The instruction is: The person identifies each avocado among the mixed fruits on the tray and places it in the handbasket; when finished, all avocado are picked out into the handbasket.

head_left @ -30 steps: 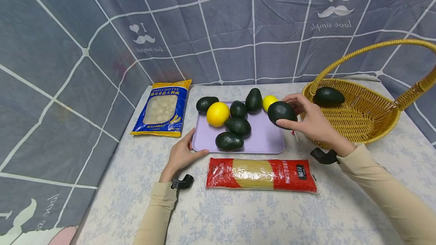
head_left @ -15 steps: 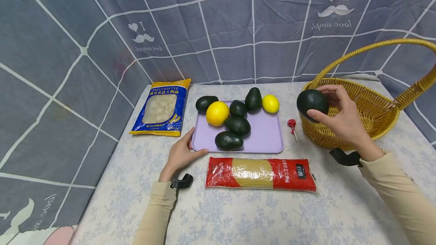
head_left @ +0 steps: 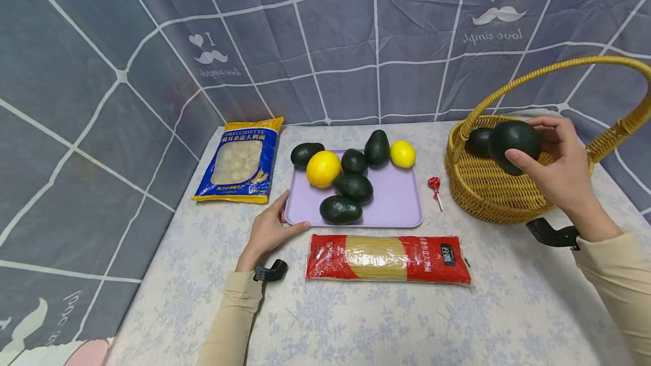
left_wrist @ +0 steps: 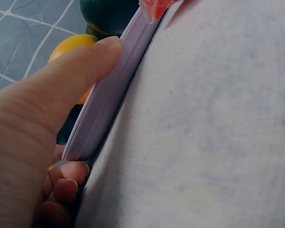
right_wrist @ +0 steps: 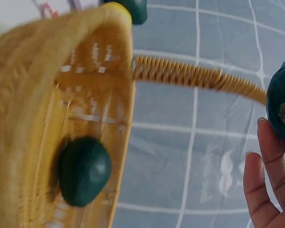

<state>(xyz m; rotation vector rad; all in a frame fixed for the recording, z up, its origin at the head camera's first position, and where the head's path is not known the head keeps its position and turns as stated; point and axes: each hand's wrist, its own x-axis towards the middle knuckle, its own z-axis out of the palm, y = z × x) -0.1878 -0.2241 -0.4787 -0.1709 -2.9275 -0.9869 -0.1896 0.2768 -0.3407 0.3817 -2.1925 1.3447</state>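
Observation:
My right hand [head_left: 567,171] holds a dark green avocado [head_left: 515,147] above the wicker basket [head_left: 500,214], with the thumb on its near side. Inside the basket lies another avocado [right_wrist: 85,171], partly hidden in the head view behind the held one. My left hand [head_left: 269,232] grips the near left corner of the lilac tray [head_left: 394,208]. In the left wrist view its thumb [left_wrist: 92,64] presses on the tray's rim, and the fingers curl at the corner. Several avocados [head_left: 341,210], an orange-yellow round fruit [head_left: 323,169] and a lemon [head_left: 403,154] lie on the tray or at its edges.
In front of the tray lies a red packet of spaghetti [head_left: 388,258]. A blue and yellow bag of orecchiette [head_left: 238,160] lies at the back left. A red lollipop [head_left: 434,185] is between tray and basket. The basket's tall handle [head_left: 554,68] arches over its opening.
My right hand has carried the avocado rightward from over the tray's right side to above the basket, uncovering the lemon and lollipop. My left hand has stayed at the tray's corner.

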